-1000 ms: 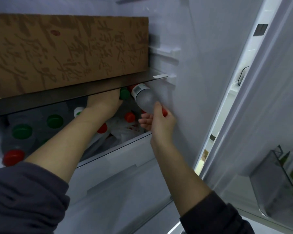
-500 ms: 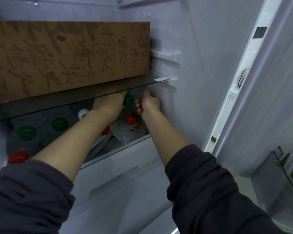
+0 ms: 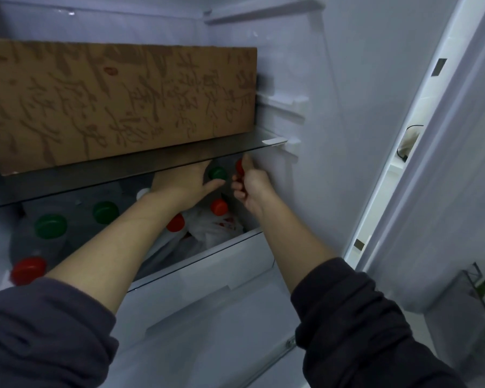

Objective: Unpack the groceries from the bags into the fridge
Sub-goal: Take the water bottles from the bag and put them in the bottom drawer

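Head view: the right grip (image 3: 252,183) clasps a red-capped bottle (image 3: 239,167) at the right end under the glass shelf (image 3: 109,170), likely tucking it against the fridge wall (image 3: 319,135). The left grip (image 3: 185,183) reaches in beside a green-capped bottle (image 3: 217,172), perhaps making room; its fingers are hidden, so I cannot tell its state.

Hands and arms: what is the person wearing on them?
Both arms wear dark grey long sleeves, left sleeve and right sleeve, ending short of the wrists. The left hand and right hand are bare: no gloves, rings or watch visible.
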Demonstrator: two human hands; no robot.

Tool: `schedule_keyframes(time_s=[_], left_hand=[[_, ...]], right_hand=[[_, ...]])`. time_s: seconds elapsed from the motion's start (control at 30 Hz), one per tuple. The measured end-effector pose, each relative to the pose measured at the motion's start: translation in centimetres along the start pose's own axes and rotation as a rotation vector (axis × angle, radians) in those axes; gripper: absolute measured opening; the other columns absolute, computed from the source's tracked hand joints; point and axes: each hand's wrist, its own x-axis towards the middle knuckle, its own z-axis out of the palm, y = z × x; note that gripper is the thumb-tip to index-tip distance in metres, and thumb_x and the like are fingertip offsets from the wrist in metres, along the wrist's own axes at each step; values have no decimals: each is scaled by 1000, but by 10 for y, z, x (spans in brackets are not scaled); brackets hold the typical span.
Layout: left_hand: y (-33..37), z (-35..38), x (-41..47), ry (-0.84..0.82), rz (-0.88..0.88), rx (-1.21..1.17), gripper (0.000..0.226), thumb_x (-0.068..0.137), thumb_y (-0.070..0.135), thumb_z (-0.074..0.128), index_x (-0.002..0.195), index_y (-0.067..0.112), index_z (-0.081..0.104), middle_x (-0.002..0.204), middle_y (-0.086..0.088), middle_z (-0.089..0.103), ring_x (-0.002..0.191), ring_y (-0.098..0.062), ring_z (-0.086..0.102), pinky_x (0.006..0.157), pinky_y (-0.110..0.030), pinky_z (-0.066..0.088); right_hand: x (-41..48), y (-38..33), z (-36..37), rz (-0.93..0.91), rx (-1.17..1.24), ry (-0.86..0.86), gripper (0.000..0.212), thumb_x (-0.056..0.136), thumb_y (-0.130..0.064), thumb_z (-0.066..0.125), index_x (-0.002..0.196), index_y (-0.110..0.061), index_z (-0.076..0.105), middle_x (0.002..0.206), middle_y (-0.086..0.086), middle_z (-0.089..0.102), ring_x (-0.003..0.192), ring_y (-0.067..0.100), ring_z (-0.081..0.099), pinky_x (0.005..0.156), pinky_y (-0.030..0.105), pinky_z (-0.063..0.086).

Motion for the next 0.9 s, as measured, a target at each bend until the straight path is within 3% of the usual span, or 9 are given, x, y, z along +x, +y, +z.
schedule_keyframes(time_s=[0.13, 0.23, 0.4, 0.57, 0.73, 0.9], left_hand=[[5, -4, -2, 7, 24, 37, 63, 94, 59, 44, 147, 29, 30, 138, -6, 50, 118, -26, 50, 76, -28, 35], [6, -9, -9, 36, 27, 186, 67, 93, 61, 43, 148, 24, 29, 135, -10, 52, 116, -29, 50, 78, -32, 40], [-10, -9, -24, 129, 4, 350, 65, 92, 65, 33, 131, 15, 46, 99, 2, 69, 93, -22, 60, 61, -30, 34], [-12, -3, -24, 133, 22, 442, 76, 86, 68, 18, 116, 11, 58, 92, -3, 69, 83, -22, 61, 55, -30, 36], [-11, -14, -36, 240, 30, 283, 62, 91, 65, 35, 109, 11, 60, 86, -5, 68, 78, -26, 60, 52, -28, 28], [-25, -21, -47, 354, -64, 382, 55, 98, 53, 33, 98, 6, 62, 80, -14, 61, 73, -32, 56, 58, -33, 36]], right_hand=[[-3, 0, -2, 19, 1, -18, 33, 104, -41, 42, 93, -11, 51, 65, 4, 44, 39, 8, 31, 32, 17, 20], [-8, 3, -7, 59, 9, -34, 33, 102, -44, 45, 96, -13, 54, 65, 6, 48, 44, 10, 35, 34, 17, 24], [-7, 11, -9, 8, -34, 15, 41, 104, -39, 41, 118, -3, 57, 61, 5, 52, 41, 8, 40, 34, 16, 28], [-7, 5, -12, 22, -69, 21, 38, 104, -39, 41, 107, -5, 59, 61, 4, 52, 46, 9, 43, 35, 16, 32], [-17, 12, -13, 9, -169, -49, 37, 100, -40, 51, 89, -6, 61, 61, 5, 60, 41, 9, 50, 37, 17, 35], [-19, 18, -6, -140, -301, -84, 20, 95, -26, 63, 90, -7, 59, 66, 6, 63, 42, 6, 52, 40, 18, 40]])
